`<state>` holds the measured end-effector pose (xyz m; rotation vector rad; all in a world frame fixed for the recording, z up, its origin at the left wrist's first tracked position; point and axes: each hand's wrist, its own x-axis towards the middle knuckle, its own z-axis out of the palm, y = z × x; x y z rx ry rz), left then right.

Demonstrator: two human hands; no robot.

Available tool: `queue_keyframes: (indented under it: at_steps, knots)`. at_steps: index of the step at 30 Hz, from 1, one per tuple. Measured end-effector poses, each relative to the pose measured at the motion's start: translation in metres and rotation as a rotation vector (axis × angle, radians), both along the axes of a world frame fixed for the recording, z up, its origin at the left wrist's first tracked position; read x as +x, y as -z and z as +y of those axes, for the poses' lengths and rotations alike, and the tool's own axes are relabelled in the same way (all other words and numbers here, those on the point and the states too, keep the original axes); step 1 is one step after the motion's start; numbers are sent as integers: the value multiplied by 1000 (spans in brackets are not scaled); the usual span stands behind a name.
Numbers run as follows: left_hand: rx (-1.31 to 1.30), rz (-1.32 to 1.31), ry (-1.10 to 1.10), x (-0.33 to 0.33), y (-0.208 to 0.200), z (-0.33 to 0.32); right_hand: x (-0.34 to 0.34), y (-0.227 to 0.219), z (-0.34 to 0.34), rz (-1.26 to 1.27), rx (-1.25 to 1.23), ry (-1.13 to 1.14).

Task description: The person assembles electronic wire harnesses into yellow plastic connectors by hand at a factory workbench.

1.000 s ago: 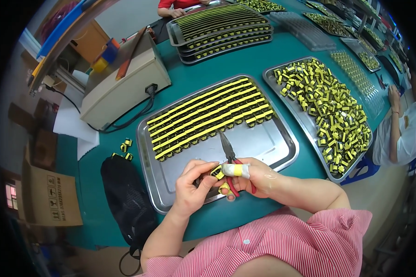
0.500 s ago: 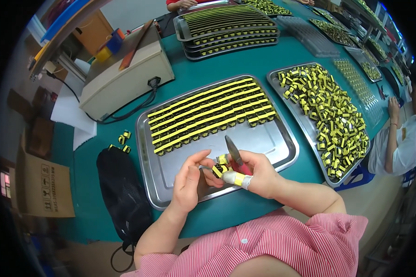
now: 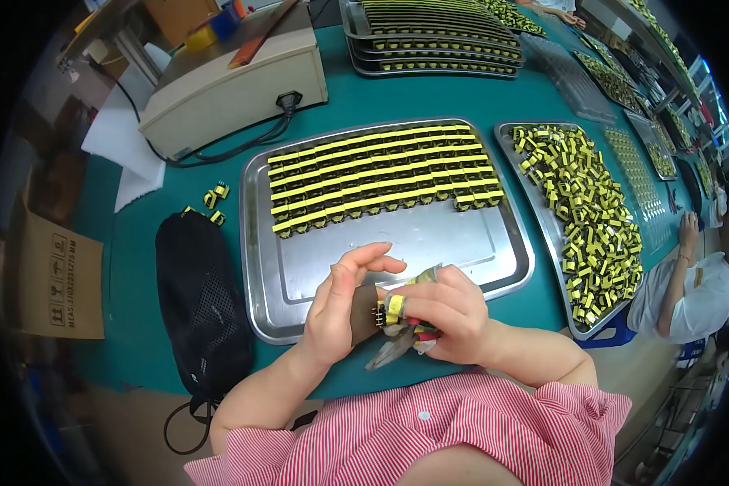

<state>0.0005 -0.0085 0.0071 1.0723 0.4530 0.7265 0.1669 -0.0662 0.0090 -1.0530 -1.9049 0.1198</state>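
My left hand [image 3: 330, 316] is above the near edge of the metal tray [image 3: 255, 283], its upper fingers stretched out and its thumb raised. A brown flat piece [image 3: 364, 314] lies against its palm; the lower fingers are hidden. My right hand [image 3: 459, 317] is closed round a red-handled tool with a grey pointed blade [image 3: 390, 350], the blade pointing down and left. Between the hands is a small black-and-yellow transformer [image 3: 380, 314], its pins toward the brown piece. Yellow and whitish tape wraps some right fingers. Rows of yellow-topped transformers [image 3: 381, 178] stand in the tray's far part.
To the right is a tray heaped with loose transformers [image 3: 583, 227]. A black mesh pouch [image 3: 202, 300] and a few loose transformers [image 3: 218, 194] lie left. Behind are a beige box-shaped device [image 3: 235, 93] with a cable and stacked filled trays [image 3: 437, 61]. A co-worker's arm [image 3: 679, 271] is at right.
My right hand has turned over, so the tool's blade swings from pointing up to pointing down-left. The transformer's pins now face the brown piece. The head view has shifted slightly.
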Motion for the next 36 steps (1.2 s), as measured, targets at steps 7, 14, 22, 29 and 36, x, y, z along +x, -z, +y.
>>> queue_keyframes:
  at_steps: [7, 14, 22, 29, 36]
  knots:
    - [71, -1, 27, -1, 0, -1, -1, 6, 1, -29, 104, -33]
    - [138, 39, 63, -1, 4, -3, -4, 2, -2, -63, 83, -25]
    - [211, 115, 101, 2, 9, -2, -12, -4, -4, -99, 73, -6]
    - [17, 24, 114, 6, 4, -4, -11, 0, -4, -69, 92, -1]
    - [17, 38, 121, 6, 5, -4, -12, -2, -4, -44, 74, -18]
